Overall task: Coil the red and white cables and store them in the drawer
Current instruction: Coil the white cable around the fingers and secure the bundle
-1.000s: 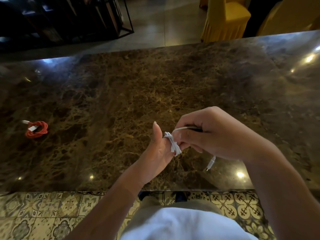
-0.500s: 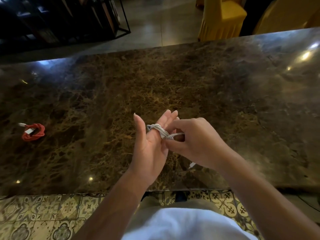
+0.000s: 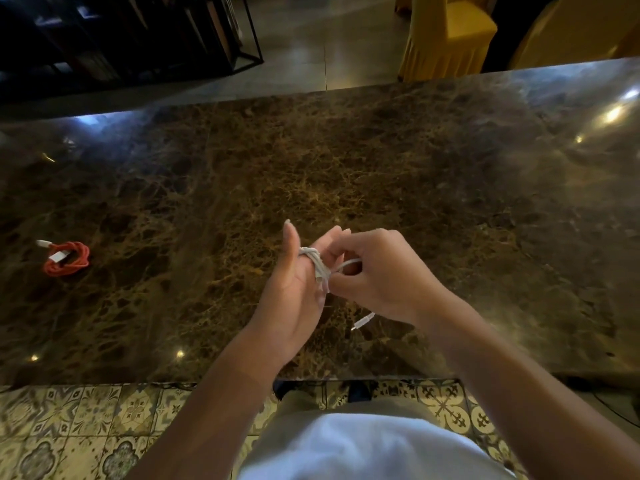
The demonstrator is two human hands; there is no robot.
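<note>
The white cable (image 3: 316,265) is wound in several loops around the fingers of my left hand (image 3: 294,292), which stands upright above the near middle of the marble table (image 3: 346,174) with its thumb raised. My right hand (image 3: 381,271) pinches the cable's free strand right beside the loops. The cable's loose plug end (image 3: 363,321) dangles below my right hand. The red cable (image 3: 67,263) lies coiled on the table at the far left, with its white plugs showing. No drawer is in view.
The table's near edge runs just in front of my body, above a patterned tile floor (image 3: 86,427). Beyond the far edge stand a black metal shelf frame (image 3: 138,36) at the left and yellow-covered chairs (image 3: 446,32) at the right.
My right hand has carried the white strand around my left fingers, adding to the loops. The dangling plug end has become shorter. The red coil has not moved.
</note>
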